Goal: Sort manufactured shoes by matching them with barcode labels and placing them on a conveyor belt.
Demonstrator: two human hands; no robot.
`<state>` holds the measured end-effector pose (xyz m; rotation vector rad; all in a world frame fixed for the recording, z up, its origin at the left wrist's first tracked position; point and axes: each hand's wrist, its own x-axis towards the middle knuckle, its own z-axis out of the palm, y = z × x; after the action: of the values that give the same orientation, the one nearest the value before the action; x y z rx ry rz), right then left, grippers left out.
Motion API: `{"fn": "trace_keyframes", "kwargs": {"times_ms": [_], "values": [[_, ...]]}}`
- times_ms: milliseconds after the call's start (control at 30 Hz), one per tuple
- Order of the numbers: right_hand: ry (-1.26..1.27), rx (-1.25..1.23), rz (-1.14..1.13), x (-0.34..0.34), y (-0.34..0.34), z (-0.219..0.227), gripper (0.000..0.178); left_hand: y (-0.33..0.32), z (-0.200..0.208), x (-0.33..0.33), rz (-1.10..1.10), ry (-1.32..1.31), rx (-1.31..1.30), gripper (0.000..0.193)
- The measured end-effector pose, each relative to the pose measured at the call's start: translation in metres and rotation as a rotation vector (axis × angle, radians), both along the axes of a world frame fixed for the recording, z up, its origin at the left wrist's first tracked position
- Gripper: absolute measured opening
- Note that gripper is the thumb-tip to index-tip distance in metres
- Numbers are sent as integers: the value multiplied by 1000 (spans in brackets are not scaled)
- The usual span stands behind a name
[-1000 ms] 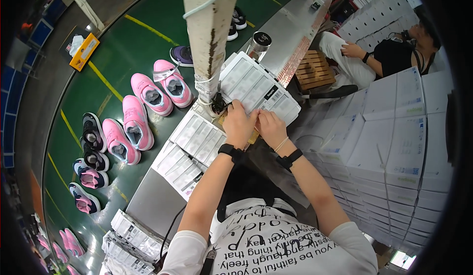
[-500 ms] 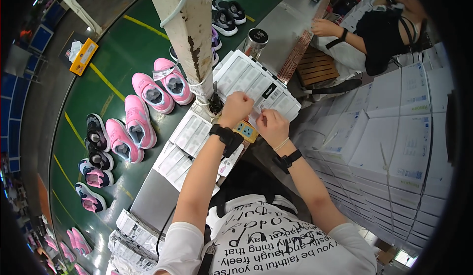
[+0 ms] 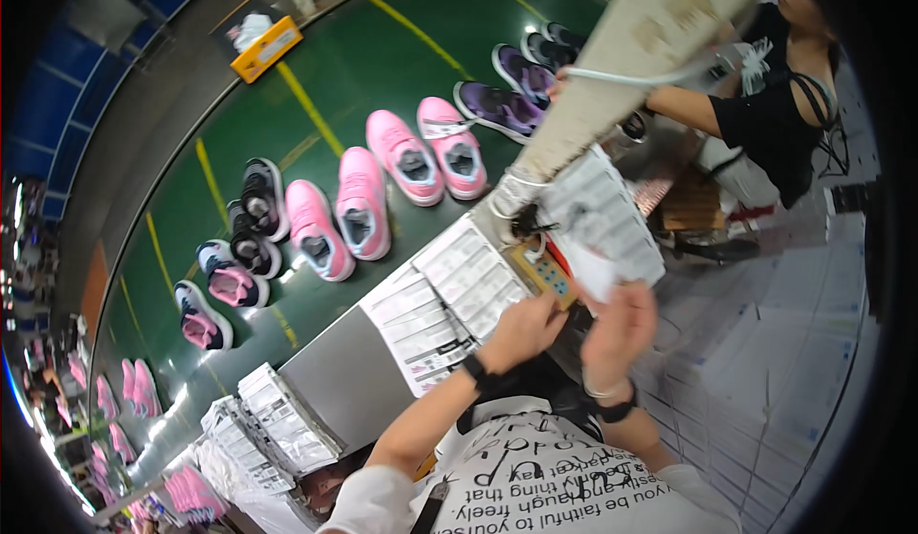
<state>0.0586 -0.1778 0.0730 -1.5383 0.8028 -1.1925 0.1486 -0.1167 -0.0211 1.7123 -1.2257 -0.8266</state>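
Note:
My right hand (image 3: 622, 331) is pinched on a small white paper slip (image 3: 595, 273), blurred by motion. To its left, my left hand (image 3: 521, 333) has its fingers curled inward; anything in them is hidden. It is close to a yellow power strip (image 3: 543, 272) with sockets, below the post. Beneath the slip and beyond it lies a stack of printed white sheets (image 3: 598, 204). More printed sheets in rows (image 3: 435, 285) lie left of the power strip, along the bench edge.
A worn cream post (image 3: 636, 65) rises beyond my hands. Pink sneakers (image 3: 359, 204), dark shoes (image 3: 263, 199) and purple shoes (image 3: 502, 108) stand on the green conveyor (image 3: 325, 56). Strapped white cartons (image 3: 736, 362) are at right. A co-worker (image 3: 765, 104) sits at far right.
My view has swung, so the shoes and post sit farther right. Both hands have drawn back toward me from the sheet stack. The white slip in my right hand now shows, raised above the sheets.

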Motion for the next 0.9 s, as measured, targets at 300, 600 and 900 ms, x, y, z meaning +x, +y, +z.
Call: {"fn": "trace_keyframes", "kwargs": {"times_ms": [300, 600, 900], "values": [[390, -411, 163, 294, 83, -132, 35, 215, -20, 36, 469, 91, 463, 21], [765, -554, 428, 304, 119, -152, 63, 262, -21, 51, 667, 319, 481, 23], [603, -551, 158, 79, 13, -66, 31, 173, -2, 83, 349, 382, 331, 25]]}}
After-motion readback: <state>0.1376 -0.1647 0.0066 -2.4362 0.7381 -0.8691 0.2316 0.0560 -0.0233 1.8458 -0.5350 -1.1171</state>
